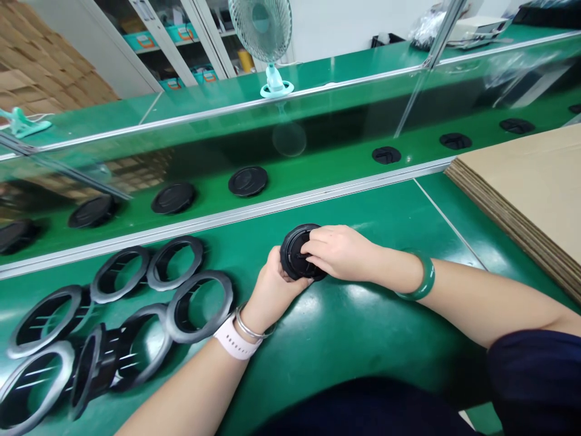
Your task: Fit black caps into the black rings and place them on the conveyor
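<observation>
Both my hands meet on one round black plastic part (294, 249) just above the green bench top, in the middle of the view. My left hand (272, 287) cups it from below and behind, fingers wrapped round its rim. My right hand (341, 251) lies over its face, fingertips pinched at the centre of the lid. To my left lie several open black rings (200, 303) with slotted walls, loosely overlapping.
Several finished black round caps (247, 180) ride the green conveyor belt (336, 163) beyond an aluminium rail (272, 206). A stack of flat cardboard sheets (535, 188) fills the right side. A small fan (262, 36) stands on the far shelf, behind a clear screen.
</observation>
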